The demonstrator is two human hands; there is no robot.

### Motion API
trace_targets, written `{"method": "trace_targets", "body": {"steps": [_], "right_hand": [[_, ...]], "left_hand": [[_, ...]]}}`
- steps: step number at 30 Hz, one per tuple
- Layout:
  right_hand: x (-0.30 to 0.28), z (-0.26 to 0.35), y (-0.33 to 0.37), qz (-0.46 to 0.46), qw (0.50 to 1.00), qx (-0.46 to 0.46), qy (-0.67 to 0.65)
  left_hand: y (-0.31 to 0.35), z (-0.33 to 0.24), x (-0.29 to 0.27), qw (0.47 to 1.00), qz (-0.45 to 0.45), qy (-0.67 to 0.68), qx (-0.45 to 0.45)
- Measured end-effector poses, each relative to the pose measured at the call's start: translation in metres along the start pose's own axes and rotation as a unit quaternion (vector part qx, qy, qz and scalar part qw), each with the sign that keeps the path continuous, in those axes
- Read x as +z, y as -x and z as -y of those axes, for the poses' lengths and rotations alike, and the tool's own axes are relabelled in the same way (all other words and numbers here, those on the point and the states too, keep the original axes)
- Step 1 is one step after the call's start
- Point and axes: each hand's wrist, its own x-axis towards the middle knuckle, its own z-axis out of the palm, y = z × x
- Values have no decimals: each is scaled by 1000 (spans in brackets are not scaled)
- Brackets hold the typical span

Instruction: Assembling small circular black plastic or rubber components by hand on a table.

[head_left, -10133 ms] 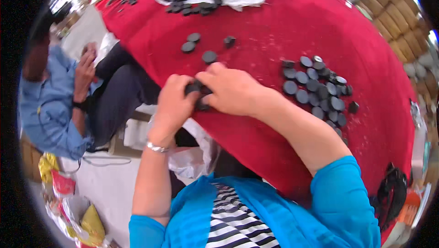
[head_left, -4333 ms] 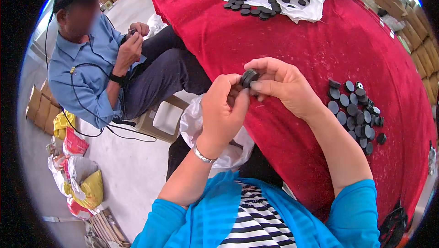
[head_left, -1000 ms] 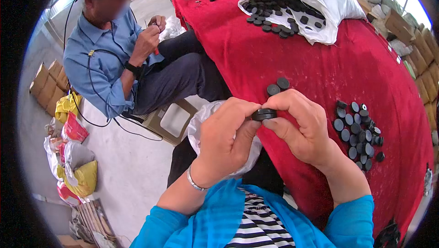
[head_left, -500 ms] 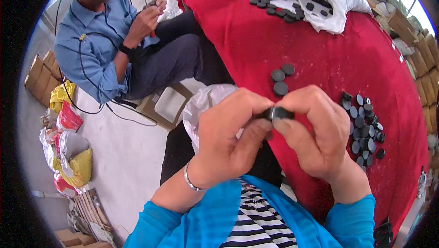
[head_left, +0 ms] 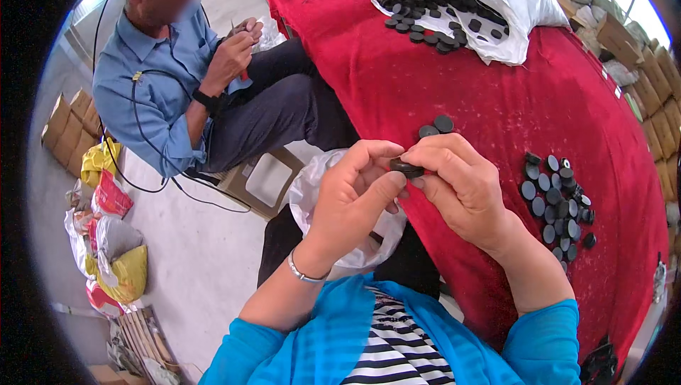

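- Left hand [head_left: 357, 188]: thumb and fingers pinched narrow on the left end of a black disc [head_left: 406, 168].
- Right hand [head_left: 457, 183]: thumb and fingertips closed on the disc's other end.
- The disc is up between both hands, near the edge of the red-covered table [head_left: 496, 101]; its underside is hidden.
- Likely slip: the grip is fingertips only, so uneven pressure could pop the disc out, perhaps into the plastic bag [head_left: 305, 190] or onto the floor [head_left: 206, 243].
- Two loose discs [head_left: 443, 124] lie just beyond the right hand; a careless knuckle could push them.
- The heap [head_left: 560, 207] sits well right, some discs tilted, so a bump could scatter it.
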Motion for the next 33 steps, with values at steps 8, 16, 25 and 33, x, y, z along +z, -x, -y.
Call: {"method": "trace_targets", "body": {"steps": [8, 16, 25, 33], "right_hand": [[-1, 1, -1, -14, 1000, 14, -17], [-5, 3, 0, -44, 999, 10, 15], [-9, 5, -1, -20, 994, -22, 110], [-19, 13, -6, 53, 997, -8, 55]], "left_hand": [[-5, 4, 0, 996, -22, 87, -7], [-5, 8, 4, 948, 41, 315, -31], [0, -6, 14, 962, -3, 258, -88], [1, -12, 7, 961, 48, 246, -114]]}}
